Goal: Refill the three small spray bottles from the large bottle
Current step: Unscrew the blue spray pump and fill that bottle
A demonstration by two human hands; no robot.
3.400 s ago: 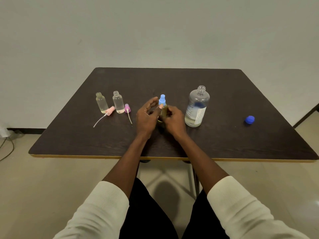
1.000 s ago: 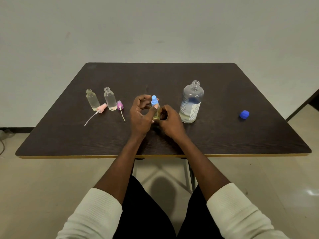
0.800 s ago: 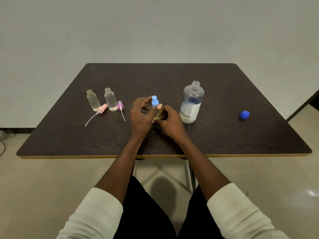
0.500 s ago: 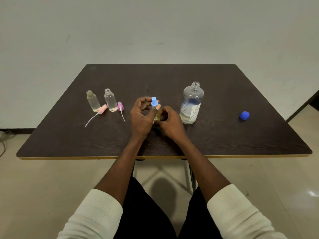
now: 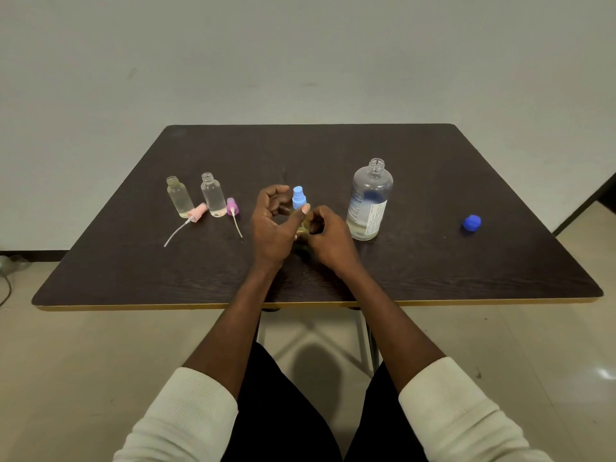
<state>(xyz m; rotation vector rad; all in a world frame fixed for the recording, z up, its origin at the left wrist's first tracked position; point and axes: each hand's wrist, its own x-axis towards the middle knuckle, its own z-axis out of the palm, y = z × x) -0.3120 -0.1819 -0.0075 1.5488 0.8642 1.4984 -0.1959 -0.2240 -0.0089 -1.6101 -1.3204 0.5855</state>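
Observation:
A small spray bottle with a light blue spray head (image 5: 299,197) stands at the table's middle. My left hand (image 5: 270,225) pinches the blue head with thumb and fingers. My right hand (image 5: 328,235) grips the bottle's body (image 5: 302,226), which is mostly hidden. The large clear bottle (image 5: 369,201) stands open just to the right, with liquid low inside. At the left stand two small uncapped bottles (image 5: 179,198) (image 5: 212,195). A pink spray head (image 5: 196,213) and a purple spray head (image 5: 232,207) lie beside them with their tubes on the table.
The large bottle's blue cap (image 5: 471,223) lies far right on the dark table (image 5: 466,261). The table's front edge (image 5: 166,307) runs just before my forearms. A pale wall stands behind the table.
My left fingers have shifted round the blue spray head while my right hand kept hold of the bottle. Everything else stays in place.

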